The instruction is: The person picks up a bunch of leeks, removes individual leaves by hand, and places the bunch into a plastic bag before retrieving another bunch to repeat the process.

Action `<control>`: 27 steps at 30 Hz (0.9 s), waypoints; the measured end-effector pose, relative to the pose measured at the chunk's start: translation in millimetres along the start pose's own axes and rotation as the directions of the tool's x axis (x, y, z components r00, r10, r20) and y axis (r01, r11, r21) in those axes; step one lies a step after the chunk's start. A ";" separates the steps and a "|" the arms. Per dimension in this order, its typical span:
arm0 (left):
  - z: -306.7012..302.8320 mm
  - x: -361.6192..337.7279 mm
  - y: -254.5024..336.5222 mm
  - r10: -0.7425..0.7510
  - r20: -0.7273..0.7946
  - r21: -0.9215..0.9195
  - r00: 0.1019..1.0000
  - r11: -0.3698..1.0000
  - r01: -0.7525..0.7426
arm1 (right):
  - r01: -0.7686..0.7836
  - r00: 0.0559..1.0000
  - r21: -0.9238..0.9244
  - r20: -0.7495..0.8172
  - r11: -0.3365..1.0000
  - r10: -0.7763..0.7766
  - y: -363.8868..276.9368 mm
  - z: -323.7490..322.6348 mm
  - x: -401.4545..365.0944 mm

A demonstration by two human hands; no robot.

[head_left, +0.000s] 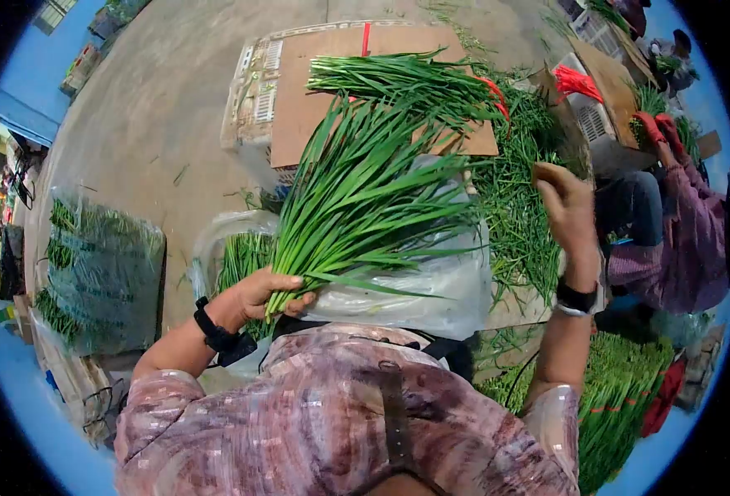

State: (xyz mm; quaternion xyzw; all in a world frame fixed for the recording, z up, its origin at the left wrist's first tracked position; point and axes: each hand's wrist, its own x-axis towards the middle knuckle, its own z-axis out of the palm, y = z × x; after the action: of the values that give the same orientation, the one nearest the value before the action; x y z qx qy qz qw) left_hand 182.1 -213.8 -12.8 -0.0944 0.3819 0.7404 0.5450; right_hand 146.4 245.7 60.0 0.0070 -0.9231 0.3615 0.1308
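My left hand (278,293) is closed around the stem ends of a large bunch of garlic chives (356,207). The long green leaves fan out up and to the right over clear plastic sheeting (439,310) on my lap. My right hand (569,205) is raised at the right, its fingers loosely bent and apart with nothing visible in them. Below it lies a heap of loose chives (518,215). Ahead, another bunch of chives (381,76) rests on a cardboard sheet (294,124), with red ties (497,101) at its right end.
The cardboard lies over a white plastic crate (245,107). Plastic-wrapped chives (108,273) stand at the left, and a bag of chives (245,260) sits by my left hand. Tied bundles (617,405) lie at lower right. A co-worker in red gloves (658,132) sits at right, near red ties (577,83).
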 end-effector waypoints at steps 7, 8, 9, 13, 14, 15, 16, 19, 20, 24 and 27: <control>-8.3 -1.7 -3.0 0.008 -0.065 0.040 0.998 0.999 -0.006 | 0.537 0.805 0.015 0.291 0.844 -0.517 -82.4 120.4 27.1; -11.3 -2.3 -2.8 0.017 -0.048 0.047 0.999 0.999 -0.015 | 0.540 0.784 -0.025 0.379 0.841 -0.492 -83.4 129.2 20.8; -14.9 -1.8 -3.7 0.027 -0.032 0.056 0.999 0.998 -0.025 | 0.537 0.731 -0.130 0.565 0.834 -0.383 -88.9 123.6 13.2; -13.1 -6.0 3.7 0.056 -0.041 0.086 0.998 0.995 -0.052 | 0.494 0.744 -0.090 0.558 0.865 -0.367 -87.9 119.5 -3.1; -12.9 -5.1 4.6 0.044 -0.036 0.080 0.998 0.996 -0.041 | 0.453 0.758 -0.067 0.554 0.889 -0.344 -88.0 119.4 0.1; -12.7 -3.9 5.9 0.034 -0.030 0.075 0.999 0.997 -0.032 | 0.413 0.772 -0.046 0.548 0.910 -0.322 -87.9 119.5 4.8; -12.3 -2.6 6.7 0.027 -0.026 0.070 0.999 0.997 -0.025 | 0.333 0.830 -0.002 0.476 0.943 -0.292 -84.5 123.7 10.2; -15.9 -1.2 7.3 0.007 -0.013 0.069 1.000 0.998 -0.006 | 0.238 0.944 0.112 0.206 0.965 -0.257 -77.9 141.2 32.6; -18.1 -0.6 6.6 0.001 -0.010 0.070 1.000 0.998 0.000 | 0.254 0.952 0.087 0.156 0.963 -0.265 -75.7 146.5 40.9; -21.1 1.0 4.3 -0.007 -0.014 0.065 1.000 0.998 0.007 | 0.209 0.973 0.008 0.092 0.978 -0.209 -58.0 166.6 61.9; -21.7 2.0 5.3 -0.007 0.009 0.056 1.000 0.998 0.007 | 0.042 0.980 -0.116 0.200 0.992 -0.019 -42.0 174.5 71.8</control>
State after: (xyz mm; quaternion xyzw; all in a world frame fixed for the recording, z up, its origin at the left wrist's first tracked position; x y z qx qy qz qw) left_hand 170.7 -227.5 -26.4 -0.0772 0.3997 0.7280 0.5517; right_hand 40.4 103.8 -17.2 0.0494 -0.9513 0.3010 0.0436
